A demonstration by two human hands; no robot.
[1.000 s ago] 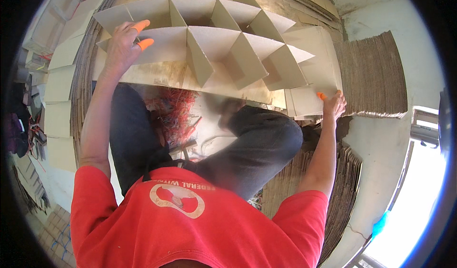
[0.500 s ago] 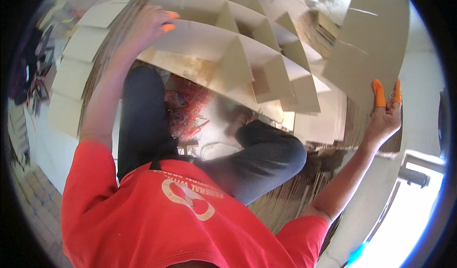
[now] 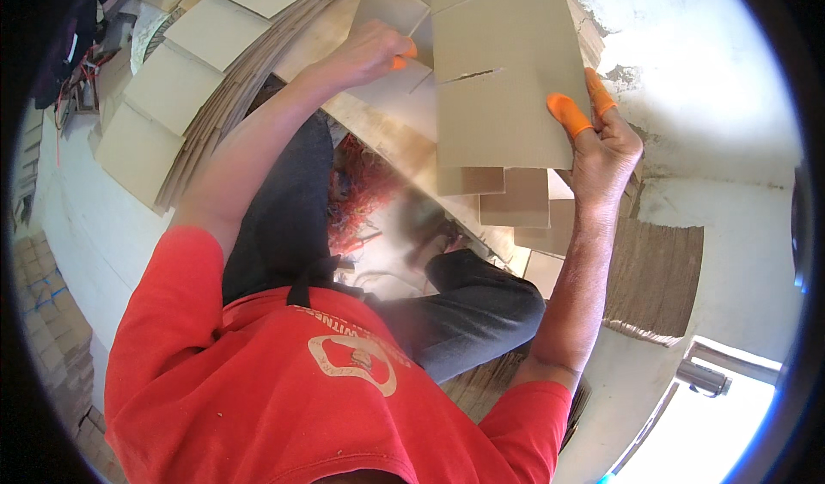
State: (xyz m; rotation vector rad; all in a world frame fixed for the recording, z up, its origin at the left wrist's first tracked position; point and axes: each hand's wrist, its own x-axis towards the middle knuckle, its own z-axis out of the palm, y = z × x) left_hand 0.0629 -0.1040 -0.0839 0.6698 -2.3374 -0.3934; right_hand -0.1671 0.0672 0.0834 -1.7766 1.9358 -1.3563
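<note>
My right hand (image 3: 608, 145) grips the right edge of a large slotted cardboard sheet (image 3: 507, 46), with orange covers on thumb and finger. The sheet stands over the cardboard divider grid and hides most of it. Two slots run in from its left edge. Left of the sheet, my left hand (image 3: 371, 54) is closed, its orange-covered fingertips pinching a divider strip (image 3: 391, 13) of the grid. Below the sheet, lower corners of other grid strips (image 3: 516, 209) show. The grid lies on a wooden board (image 3: 382, 132) in front of my knees.
Stacked cardboard sheets (image 3: 185, 63) fan out at the left. Another cardboard stack (image 3: 657, 273) stands at the right by the pale wall. Red shredded scraps (image 3: 352, 196) lie on the floor between my legs. A bright opening (image 3: 705, 432) is at the lower right.
My right hand has brought the cardboard sheet leftward from the right side to over the grid. My left hand has shifted right and its fingers are more curled. The whole view has turned somewhat.
</note>
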